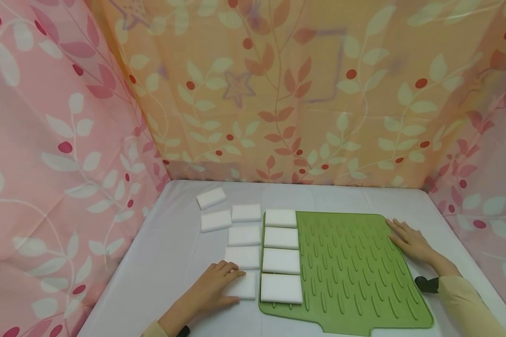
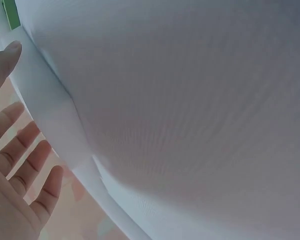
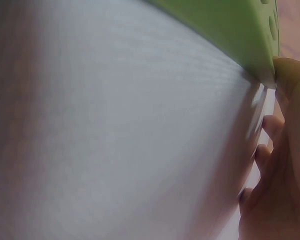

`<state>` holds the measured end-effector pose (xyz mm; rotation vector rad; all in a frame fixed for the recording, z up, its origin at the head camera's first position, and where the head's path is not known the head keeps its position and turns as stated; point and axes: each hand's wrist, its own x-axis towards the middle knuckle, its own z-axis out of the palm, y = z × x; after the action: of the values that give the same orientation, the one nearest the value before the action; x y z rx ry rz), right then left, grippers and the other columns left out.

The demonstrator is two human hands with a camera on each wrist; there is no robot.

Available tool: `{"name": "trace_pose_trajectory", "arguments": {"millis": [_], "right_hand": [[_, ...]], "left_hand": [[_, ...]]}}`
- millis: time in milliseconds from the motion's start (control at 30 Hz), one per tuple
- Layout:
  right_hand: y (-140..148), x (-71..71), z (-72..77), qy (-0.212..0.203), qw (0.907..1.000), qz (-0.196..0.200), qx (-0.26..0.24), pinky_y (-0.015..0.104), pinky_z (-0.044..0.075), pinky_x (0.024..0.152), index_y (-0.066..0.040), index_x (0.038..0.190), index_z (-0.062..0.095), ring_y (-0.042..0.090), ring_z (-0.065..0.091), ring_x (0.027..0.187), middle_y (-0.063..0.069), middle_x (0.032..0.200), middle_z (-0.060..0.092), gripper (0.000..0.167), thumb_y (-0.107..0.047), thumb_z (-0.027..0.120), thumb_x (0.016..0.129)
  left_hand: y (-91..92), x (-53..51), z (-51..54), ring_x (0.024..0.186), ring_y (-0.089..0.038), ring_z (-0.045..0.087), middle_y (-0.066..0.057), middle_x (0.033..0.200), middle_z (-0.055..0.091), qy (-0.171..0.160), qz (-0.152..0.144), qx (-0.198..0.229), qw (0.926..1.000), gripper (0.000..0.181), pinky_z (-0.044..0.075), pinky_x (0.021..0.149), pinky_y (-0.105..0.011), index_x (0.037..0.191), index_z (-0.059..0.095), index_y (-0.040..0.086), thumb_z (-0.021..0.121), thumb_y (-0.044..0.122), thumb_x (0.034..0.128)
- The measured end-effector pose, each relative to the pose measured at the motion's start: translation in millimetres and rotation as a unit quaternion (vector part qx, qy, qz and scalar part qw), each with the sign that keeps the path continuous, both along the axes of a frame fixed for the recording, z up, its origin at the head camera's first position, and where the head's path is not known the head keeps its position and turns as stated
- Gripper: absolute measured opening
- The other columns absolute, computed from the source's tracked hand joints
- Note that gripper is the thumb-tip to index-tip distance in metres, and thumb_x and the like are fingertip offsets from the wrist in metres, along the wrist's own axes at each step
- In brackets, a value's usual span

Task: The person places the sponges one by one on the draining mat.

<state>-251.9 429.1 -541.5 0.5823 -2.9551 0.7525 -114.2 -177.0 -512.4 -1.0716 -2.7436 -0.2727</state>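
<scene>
At left grip (image 1: 212,286), partly hidden white block (image 1: 246,286), just beside green mat (image 1: 354,271)

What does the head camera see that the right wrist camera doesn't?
Only the head view shows the white blocks and the left hand.
Only the right wrist view gives a close, low look at the edge of the green mat.
Both show that mat, the right hand and the white tabletop.
</scene>
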Motion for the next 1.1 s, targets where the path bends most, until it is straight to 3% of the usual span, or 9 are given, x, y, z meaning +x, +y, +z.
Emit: {"name": "trace_pose_trajectory", "arguments": {"millis": [533,867,1100], "right_hand": [[-1,0.9,0.9,0.002,1.0000,0.003,0.001,0.076,0.007,0.089,-0.006,0.146,0.024,0.062,0.017,0.125,0.036,0.141,0.025,0.055,-0.024,0.045,0.098],[2,0.1,-0.9,0.002,1.0000,0.004,0.000,0.076,0.006,0.089,-0.006,0.146,0.023,0.061,0.016,0.126,0.036,0.142,0.023,0.056,-0.024,0.044,0.098],[1,0.3,-1.7,0.001,1.0000,0.003,0.000,0.077,0.006,0.089,-0.005,0.146,0.024,0.062,0.016,0.125,0.036,0.142,0.023,0.056,-0.024,0.044,0.098]], "left_hand": [[-7.8,-0.5,2.6,0.104,-0.011,0.046,0.007,0.113,0.053,0.006,0.007,-0.003,1.0000,0.063,0.041,0.079,-0.034,0.125,0.056,0.024,0.069,0.057,0.0726],[-10.0,-8.3,14.6,0.105,-0.010,0.047,0.009,0.115,0.052,0.013,0.020,0.010,0.9997,0.062,0.042,0.082,-0.036,0.126,0.054,0.027,0.068,0.057,0.0738],[-3.5,-15.1,16.9,0.103,-0.008,0.048,0.010,0.115,0.052,0.010,0.018,0.028,0.9994,0.060,0.044,0.079,-0.033,0.127,0.054,0.027,0.066,0.057,0.0761]]}}
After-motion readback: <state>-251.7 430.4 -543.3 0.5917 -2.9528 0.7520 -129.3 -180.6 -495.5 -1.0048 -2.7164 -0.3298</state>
